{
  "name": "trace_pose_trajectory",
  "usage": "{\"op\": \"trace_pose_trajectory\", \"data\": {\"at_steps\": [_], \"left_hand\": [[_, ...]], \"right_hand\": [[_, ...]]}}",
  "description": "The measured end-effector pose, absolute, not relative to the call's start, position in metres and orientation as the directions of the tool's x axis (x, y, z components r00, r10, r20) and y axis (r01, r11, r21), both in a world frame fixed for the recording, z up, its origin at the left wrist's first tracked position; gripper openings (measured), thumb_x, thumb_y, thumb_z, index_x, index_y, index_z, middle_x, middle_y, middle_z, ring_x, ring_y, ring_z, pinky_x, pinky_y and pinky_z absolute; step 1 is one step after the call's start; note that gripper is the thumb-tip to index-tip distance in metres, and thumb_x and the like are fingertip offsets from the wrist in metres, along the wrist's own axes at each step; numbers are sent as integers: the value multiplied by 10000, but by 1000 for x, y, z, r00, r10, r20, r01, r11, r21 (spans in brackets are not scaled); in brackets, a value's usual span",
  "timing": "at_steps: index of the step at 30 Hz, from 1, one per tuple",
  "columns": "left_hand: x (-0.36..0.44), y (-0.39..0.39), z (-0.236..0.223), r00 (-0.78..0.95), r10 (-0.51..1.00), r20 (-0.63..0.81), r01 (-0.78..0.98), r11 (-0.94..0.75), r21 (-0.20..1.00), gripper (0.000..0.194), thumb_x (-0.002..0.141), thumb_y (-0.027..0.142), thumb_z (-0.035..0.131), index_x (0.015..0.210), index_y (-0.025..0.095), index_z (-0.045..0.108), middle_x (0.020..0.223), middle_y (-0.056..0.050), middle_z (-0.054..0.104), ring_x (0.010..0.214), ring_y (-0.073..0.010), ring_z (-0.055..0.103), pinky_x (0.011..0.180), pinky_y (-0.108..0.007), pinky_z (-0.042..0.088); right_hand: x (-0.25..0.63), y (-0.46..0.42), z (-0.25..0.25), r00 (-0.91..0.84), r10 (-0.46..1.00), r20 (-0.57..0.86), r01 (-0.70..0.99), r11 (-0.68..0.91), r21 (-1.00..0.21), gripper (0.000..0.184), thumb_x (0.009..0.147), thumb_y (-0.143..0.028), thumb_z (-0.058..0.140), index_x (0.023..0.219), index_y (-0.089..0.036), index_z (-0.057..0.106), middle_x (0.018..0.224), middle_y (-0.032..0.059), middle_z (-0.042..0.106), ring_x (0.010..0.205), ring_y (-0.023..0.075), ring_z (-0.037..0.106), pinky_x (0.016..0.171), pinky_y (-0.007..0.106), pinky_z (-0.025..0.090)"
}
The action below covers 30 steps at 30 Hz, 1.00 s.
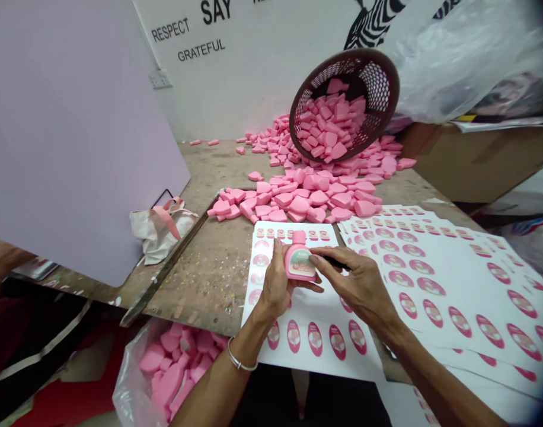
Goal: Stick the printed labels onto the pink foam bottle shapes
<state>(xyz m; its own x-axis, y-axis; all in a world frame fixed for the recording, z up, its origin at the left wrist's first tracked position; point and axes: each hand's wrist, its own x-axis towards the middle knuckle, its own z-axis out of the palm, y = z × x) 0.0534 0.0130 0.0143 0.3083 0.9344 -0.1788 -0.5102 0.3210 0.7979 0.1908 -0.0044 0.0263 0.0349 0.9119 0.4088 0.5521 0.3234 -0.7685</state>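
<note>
My left hand is closed round a small flat pink toy bottle, held upright over a sticker sheet. A pale green label covers most of its front face. My right hand touches the label's right edge with thumb and fingertips. A thin dark pen-like tool is tucked in that same hand; its exact kind is hidden. Beneath both hands lies the white sticker sheet, printed with rows of pink oval and small bottle-shaped stickers.
Many pink bottles spill from a tipped brown basket. Sticker sheets overlap at right. A plastic bag of pink pieces hangs at the front edge. Left are a cloth bag, a lilac panel and another person's hand.
</note>
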Motion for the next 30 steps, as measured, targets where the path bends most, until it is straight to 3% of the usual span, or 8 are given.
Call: {"op": "trace_pose_trajectory", "data": {"at_steps": [6,8,12,17,20,24,27,30], "left_hand": [[54,13,14,317,934,-166,-506,315,803,628,894,635,313,1005,99,621,800,-104,683,705,-209,678,613,-337,588],[53,12,14,324,936,-141,-487,292,823,568,862,618,428,1008,101,613,824,-106,678,738,-219,674,624,-346,590],[50,9,14,323,942,-86,-440,230,868,468,737,407,719,1089,149,548,917,-67,643,751,-184,652,641,-341,595],[44,3,18,352,934,-65,-465,235,854,365,773,321,682,1042,127,531,919,-75,608,723,-141,606,611,-317,597],[45,-3,21,399,915,-67,-467,265,843,334,773,281,673,1031,123,532,909,-78,612,729,-140,604,618,-312,595],[35,-21,24,527,843,-108,-367,340,866,420,741,219,694,1117,172,513,807,-28,620,703,-165,657,600,-278,568],[-7,-48,25,503,824,-262,-153,383,911,401,776,294,659,1138,191,518,812,-45,665,610,-172,667,532,-247,523],[-73,-90,25,314,814,-489,279,413,867,359,865,417,501,1185,266,557,809,-37,701,618,-191,665,600,-317,539]], "right_hand": [[191,-3,25,23,896,443,609,338,-717,209,839,-391,609,920,-230,716,875,40,718,789,196,629,731,345,477],[189,-4,24,11,887,462,656,343,-672,221,851,-411,590,918,-238,709,867,40,715,788,201,622,739,351,454],[188,-6,25,-73,840,538,819,359,-448,290,898,-398,504,1042,-212,674,856,59,710,794,217,601,770,379,379],[207,-2,25,20,822,570,960,144,-240,400,922,-390,443,1193,-152,615,866,135,686,856,285,585,827,457,332],[211,1,25,124,844,522,891,137,-433,522,839,-462,568,1267,-164,558,1013,151,668,938,308,599,851,462,392],[192,2,20,-22,985,173,527,158,-835,678,698,-538,692,1281,-237,521,1209,97,619,1003,272,633,787,368,527],[184,1,10,-27,996,79,472,83,-878,665,653,-571,715,1215,-250,560,1241,90,608,1071,294,618,843,396,543],[194,0,-4,-42,997,61,506,73,-860,631,654,-564,720,1193,-266,579,1231,87,622,1067,306,627,841,404,557]]}}
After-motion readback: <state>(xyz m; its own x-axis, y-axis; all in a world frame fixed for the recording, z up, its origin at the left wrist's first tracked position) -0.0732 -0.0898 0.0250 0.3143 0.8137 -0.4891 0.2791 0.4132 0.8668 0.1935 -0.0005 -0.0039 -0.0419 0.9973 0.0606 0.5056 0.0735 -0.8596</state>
